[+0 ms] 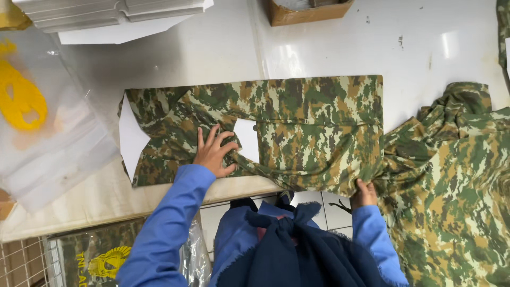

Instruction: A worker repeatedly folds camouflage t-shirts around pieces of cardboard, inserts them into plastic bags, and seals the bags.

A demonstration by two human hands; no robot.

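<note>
Two hands: both work one folded camouflage garment (308,122) lying on the table (340,48).
Left hand (214,151): fingers (212,136) spread open, palm pressing flat on the cloth beside a white card insert (247,139).
Right hand (364,194): fingers curled shut, pinching the garment's lower right corner at the table's near edge.
Garment: spread lengthwise across the table's middle, with white card also showing at its left end.
Right of it: a loose heap of camouflage cloth (451,180), touching the garment.
Left of it: clear plastic bags (48,143) with a yellow emblem.
Far edge: white stacked sheets (117,16), a cardboard box (303,10).
</note>
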